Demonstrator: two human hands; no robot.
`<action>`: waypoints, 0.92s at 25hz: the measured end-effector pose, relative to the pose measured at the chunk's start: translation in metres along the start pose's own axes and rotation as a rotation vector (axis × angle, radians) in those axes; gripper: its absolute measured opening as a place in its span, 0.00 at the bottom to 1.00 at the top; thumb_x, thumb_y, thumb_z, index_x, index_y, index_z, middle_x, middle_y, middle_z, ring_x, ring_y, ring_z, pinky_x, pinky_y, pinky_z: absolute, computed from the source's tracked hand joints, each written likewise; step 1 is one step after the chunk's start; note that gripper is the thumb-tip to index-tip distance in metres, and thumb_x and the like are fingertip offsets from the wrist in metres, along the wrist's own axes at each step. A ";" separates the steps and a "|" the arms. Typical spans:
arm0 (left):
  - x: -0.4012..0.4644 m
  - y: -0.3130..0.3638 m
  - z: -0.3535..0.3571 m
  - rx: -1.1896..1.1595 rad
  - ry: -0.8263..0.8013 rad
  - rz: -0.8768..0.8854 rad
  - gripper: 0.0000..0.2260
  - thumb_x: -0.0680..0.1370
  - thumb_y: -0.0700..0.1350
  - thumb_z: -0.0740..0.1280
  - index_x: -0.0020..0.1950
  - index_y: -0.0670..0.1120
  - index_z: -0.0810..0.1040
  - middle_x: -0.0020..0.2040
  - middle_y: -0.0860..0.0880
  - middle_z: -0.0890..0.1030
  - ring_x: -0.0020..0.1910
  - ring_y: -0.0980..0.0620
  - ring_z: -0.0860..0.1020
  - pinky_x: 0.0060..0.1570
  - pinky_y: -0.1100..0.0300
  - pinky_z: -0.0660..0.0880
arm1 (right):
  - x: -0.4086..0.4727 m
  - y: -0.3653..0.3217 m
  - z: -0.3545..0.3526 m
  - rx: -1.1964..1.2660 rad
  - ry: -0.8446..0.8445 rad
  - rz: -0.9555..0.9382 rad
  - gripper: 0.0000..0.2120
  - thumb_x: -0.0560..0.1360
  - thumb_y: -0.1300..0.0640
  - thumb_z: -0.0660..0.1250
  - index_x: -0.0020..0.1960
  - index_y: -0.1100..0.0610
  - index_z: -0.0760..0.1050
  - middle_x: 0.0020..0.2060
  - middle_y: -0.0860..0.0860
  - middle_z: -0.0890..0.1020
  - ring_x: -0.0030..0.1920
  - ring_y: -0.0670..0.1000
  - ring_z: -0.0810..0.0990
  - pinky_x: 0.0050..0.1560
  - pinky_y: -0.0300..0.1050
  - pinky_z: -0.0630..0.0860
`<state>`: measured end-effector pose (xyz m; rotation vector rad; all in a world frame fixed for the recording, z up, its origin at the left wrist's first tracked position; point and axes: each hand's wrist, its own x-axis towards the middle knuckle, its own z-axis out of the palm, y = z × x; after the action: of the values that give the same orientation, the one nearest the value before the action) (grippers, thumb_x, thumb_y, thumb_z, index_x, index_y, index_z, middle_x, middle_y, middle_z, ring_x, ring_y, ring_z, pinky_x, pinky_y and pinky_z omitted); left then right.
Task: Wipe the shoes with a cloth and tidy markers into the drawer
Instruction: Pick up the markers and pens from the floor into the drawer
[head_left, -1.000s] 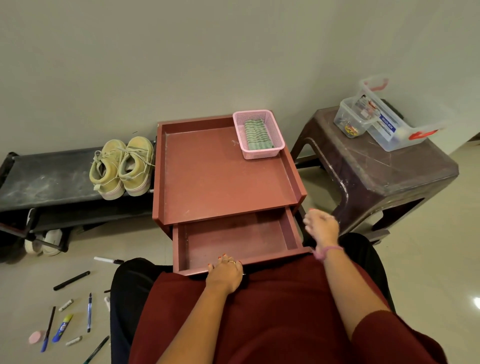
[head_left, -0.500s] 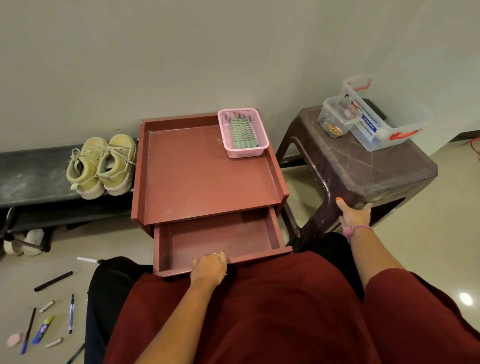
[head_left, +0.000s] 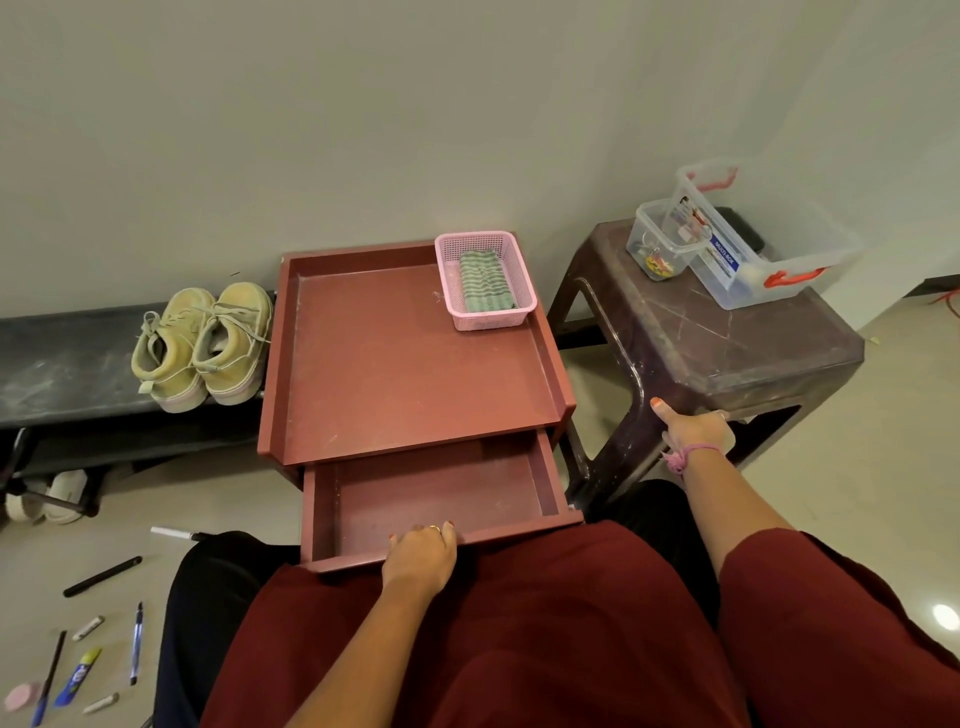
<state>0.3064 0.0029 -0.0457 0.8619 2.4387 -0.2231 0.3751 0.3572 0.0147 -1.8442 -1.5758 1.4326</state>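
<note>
A pair of yellow-green shoes (head_left: 205, 345) stands on a dark bench (head_left: 57, 364) to the left. A green striped cloth (head_left: 484, 283) lies in a pink basket (head_left: 452, 270) on the red table (head_left: 410, 364). The table's drawer (head_left: 431, 493) is pulled out and holds nothing. My left hand (head_left: 421, 553) grips the drawer's front edge. My right hand (head_left: 693, 428) holds the near edge of the brown plastic stool (head_left: 727, 343), thumb pointing up. Several markers and pens (head_left: 101, 576) lie scattered on the floor at the lower left.
Two clear plastic boxes (head_left: 748, 244) with small items sit on the stool. White shoes (head_left: 47, 496) rest under the bench. A pink eraser (head_left: 21, 696) lies among the pens. My lap in red cloth fills the foreground, against the drawer.
My right hand moved from beside the drawer out to the stool's edge and gripped it. My view shifted rightward. The left hand stayed on the drawer front.
</note>
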 end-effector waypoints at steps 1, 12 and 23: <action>0.000 0.000 0.001 0.011 0.008 0.003 0.19 0.81 0.37 0.51 0.73 0.42 0.63 0.63 0.41 0.75 0.62 0.40 0.74 0.64 0.43 0.67 | -0.002 -0.002 0.006 0.009 -0.031 0.013 0.46 0.70 0.49 0.75 0.75 0.65 0.52 0.64 0.60 0.75 0.63 0.60 0.76 0.60 0.56 0.75; -0.008 0.000 -0.002 -0.164 0.040 -0.079 0.17 0.81 0.35 0.51 0.69 0.39 0.66 0.61 0.39 0.77 0.59 0.40 0.76 0.61 0.43 0.70 | -0.005 -0.005 0.033 -0.009 -0.012 0.014 0.44 0.71 0.51 0.74 0.74 0.67 0.52 0.66 0.62 0.72 0.65 0.61 0.73 0.62 0.53 0.73; -0.026 -0.024 -0.024 -0.706 0.083 -0.212 0.14 0.83 0.41 0.52 0.66 0.39 0.70 0.58 0.40 0.77 0.55 0.40 0.77 0.53 0.49 0.71 | -0.086 0.008 0.111 0.224 -0.231 0.063 0.17 0.71 0.56 0.72 0.54 0.61 0.69 0.49 0.56 0.77 0.36 0.50 0.79 0.38 0.44 0.79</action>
<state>0.2977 -0.0221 -0.0121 0.3017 2.4114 0.5790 0.2972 0.2403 -0.0002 -1.6621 -1.3974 1.8247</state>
